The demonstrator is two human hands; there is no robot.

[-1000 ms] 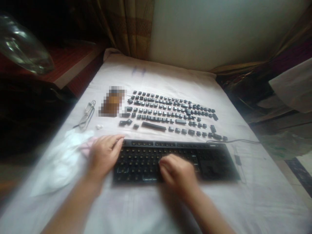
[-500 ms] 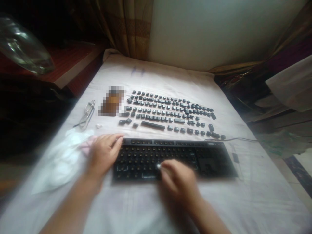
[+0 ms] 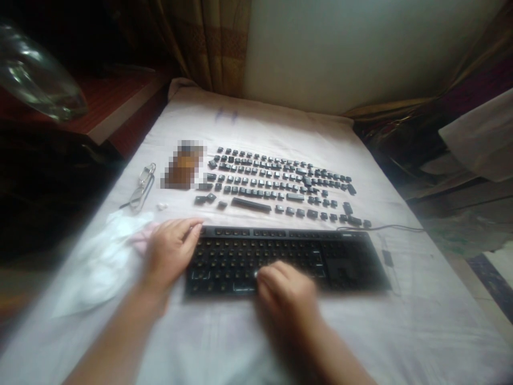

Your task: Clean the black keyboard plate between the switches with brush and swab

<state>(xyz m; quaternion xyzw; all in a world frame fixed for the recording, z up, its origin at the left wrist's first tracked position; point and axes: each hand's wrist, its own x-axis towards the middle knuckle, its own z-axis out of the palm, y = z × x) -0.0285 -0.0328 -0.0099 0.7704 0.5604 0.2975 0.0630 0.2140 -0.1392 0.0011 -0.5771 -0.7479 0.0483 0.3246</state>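
Note:
A black keyboard (image 3: 356,264) with its keycaps off lies across the bed in front of me. My left hand (image 3: 171,248) grips its upper left corner between thumb and fingers. Over the lower middle rows, my right hand (image 3: 286,291) is closed in a pinch. From its fingertips pokes a small white cotton-like tip (image 3: 256,274), touching or just above the key sockets; the rest of it is hidden in the fingers. Behind the keyboard, the loose black keycaps are laid out in rows, the long space bar (image 3: 251,205) among them.
Left of the keyboard lie a crumpled white bag (image 3: 100,262), a pink cloth (image 3: 141,238), eyeglasses (image 3: 141,182) and small white bits (image 3: 162,206). A pixelated item (image 3: 183,167) sits beside the keycaps. The keyboard's cable (image 3: 395,227) runs off right. A wooden table (image 3: 120,101) stands at left.
My right hand has shifted slightly left along the key sockets with the white tip. My left hand keeps its grip on the keyboard's corner.

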